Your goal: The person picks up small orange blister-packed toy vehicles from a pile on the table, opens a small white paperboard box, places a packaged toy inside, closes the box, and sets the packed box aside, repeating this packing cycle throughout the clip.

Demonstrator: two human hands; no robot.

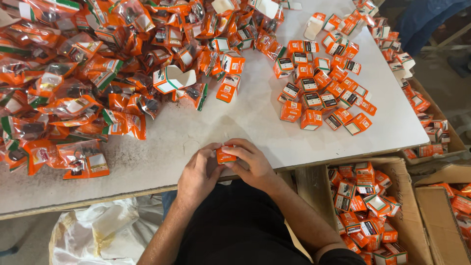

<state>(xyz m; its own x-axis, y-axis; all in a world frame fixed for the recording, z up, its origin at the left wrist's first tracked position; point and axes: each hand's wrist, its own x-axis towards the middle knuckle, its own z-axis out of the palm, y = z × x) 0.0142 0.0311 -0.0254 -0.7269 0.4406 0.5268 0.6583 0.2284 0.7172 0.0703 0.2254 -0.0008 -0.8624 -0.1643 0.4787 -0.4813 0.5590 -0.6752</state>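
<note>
Left hand (197,172): fingers curled in against the small orange box (225,155), gripping its left side; wrist resting at the near edge of the table.
Right hand (251,161): closed over the same box from the right and above, thumb and forefinger pinching its top; knuckles raised.
Small orange box: held between both hands, just above the table's near edge, directly in front of the person's body. Only its front face shows; whether the flap is shut I cannot tell.
Table (235,122): white top, scuffed and smudged with dark specks, bare in the strip just beyond the hands.
Pile of orange plastic packets (73,78): heaped across the left half and far side of the table, glossy, with dark parts visible inside; the nearest packets lie to the left of the left hand, apart from it.
Unfolded box blank (172,78): white inside, orange and green outside, lying open on the edge of the packet pile.
Closed boxes on the table (319,88): a loose cluster right of centre, well beyond the right hand, some upright, some tipped over.
Cardboard carton (407,196): on the floor to the person's right, below the table edge, filled with jumbled orange boxes.
Second carton (449,216): just right of the first, partly in view, also holding orange boxes.
Far carton (431,132): beyond the table's right edge, more boxes inside.
White sack (98,235): crumpled on the floor under the table's near left.
Another person (427,19): blue trouser legs only, at the top right.
</note>
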